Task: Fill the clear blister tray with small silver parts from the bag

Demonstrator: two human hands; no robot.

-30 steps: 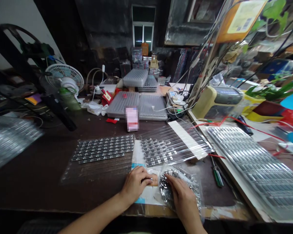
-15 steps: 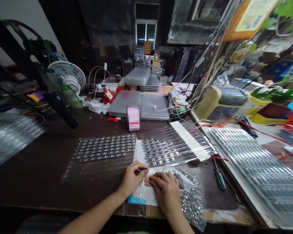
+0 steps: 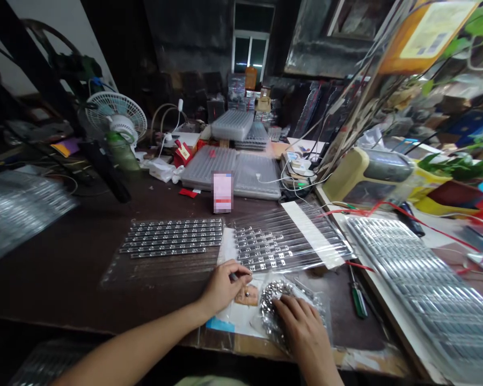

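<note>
Dark workbench (image 3: 60,284) in a cluttered shop, desk fan (image 3: 116,115) at back. Clear plastic blister sheet (image 3: 293,236) w/ rows of small metal parts lies ahead of the hands, second sheet of parts (image 3: 171,238) to its left. Left hand (image 3: 224,289) nearly closed, fingertips pinching thin dark tool (image 3: 234,276), type unclear, just above tan pad (image 3: 247,296) on white paper sheet (image 3: 229,313). Right hand (image 3: 300,327) lies fingers spread over clear poly bag (image 3: 271,308) of loose shiny metal parts (image 3: 270,300), approx. at bench front; can't tell if gripping or only resting. Bag looks light, soft, slippery; parts likely shift inside, so best held by its spare plastic. Parts look tiny, easy to drop. Some room right, up to green-handled screwdriver (image 3: 358,300); bench edge close below bag.
</note>
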